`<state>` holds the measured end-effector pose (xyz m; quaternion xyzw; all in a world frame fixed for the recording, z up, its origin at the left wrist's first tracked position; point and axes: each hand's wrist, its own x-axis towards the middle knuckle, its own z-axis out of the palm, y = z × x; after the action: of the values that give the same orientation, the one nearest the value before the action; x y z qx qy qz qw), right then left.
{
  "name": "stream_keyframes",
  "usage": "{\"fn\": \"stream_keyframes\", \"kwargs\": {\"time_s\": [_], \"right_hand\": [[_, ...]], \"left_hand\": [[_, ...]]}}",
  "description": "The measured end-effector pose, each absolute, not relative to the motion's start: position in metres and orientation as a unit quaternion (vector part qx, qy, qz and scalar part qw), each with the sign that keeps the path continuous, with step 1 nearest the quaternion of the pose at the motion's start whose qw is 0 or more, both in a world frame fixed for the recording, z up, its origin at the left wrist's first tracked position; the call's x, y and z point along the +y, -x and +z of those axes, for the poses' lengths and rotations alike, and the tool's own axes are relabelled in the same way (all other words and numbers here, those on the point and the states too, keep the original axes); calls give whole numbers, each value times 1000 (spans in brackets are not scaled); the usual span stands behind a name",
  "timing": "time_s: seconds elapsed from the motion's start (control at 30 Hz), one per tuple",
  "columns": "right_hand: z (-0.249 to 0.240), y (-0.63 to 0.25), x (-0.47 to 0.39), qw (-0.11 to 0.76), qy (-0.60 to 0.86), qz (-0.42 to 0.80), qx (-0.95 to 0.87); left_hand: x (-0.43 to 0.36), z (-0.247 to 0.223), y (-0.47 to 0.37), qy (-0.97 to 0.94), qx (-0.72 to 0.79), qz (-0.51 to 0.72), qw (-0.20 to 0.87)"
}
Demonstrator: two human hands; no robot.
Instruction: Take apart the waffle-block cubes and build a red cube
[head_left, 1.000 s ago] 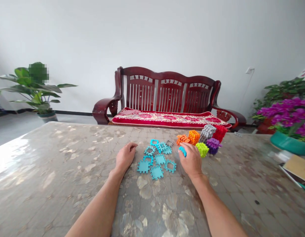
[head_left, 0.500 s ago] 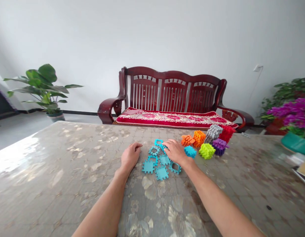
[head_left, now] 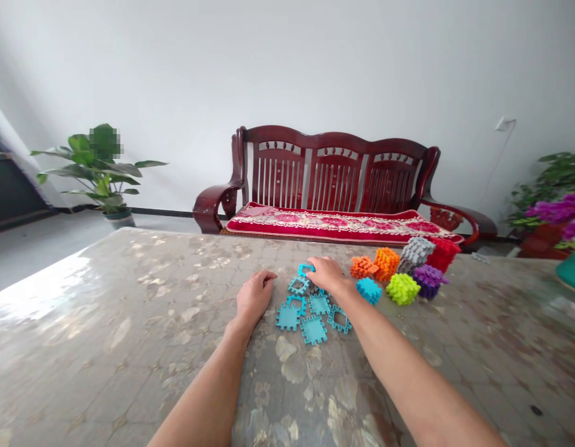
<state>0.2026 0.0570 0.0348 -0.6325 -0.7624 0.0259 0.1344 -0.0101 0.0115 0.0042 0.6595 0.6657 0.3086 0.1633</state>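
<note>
Blue tiles (head_left: 319, 304) loose in a pile on the table (head_left: 176, 335), toward its far edge, about mid-width. Right hand (head_left: 328, 274) over the pile's far end, fingers bent down at the farthest tile (head_left: 303, 268); can't tell if they're pinching it. Left hand (head_left: 256, 297) resting just left of the pile, fingers loosely curled together. Blue block (head_left: 369, 290) sits right of the pile, beside the lime block (head_left: 403, 289).
</note>
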Motion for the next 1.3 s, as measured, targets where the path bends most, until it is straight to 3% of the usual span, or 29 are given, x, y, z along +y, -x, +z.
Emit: {"fn": "stream_keyframes", "kwargs": {"time_s": [0.2,0.63,0.77,0.97,1.3], "right_hand": [[36,-202,61,169,637,35,-751],[51,-239,14,340,636,144,-678],[39,-255,-14,341,640,210,-655],[29,-257,-39,334,647,194,-657],[25,-243,-60,224,682,35,-696]], "left_hand": [[10,6,9,-658,669,305,160],[12,5,9,-654,679,293,162],[11,7,9,-656,678,290,161],[9,10,8,-657,680,286,159],[11,9,9,-665,677,276,151]]}}
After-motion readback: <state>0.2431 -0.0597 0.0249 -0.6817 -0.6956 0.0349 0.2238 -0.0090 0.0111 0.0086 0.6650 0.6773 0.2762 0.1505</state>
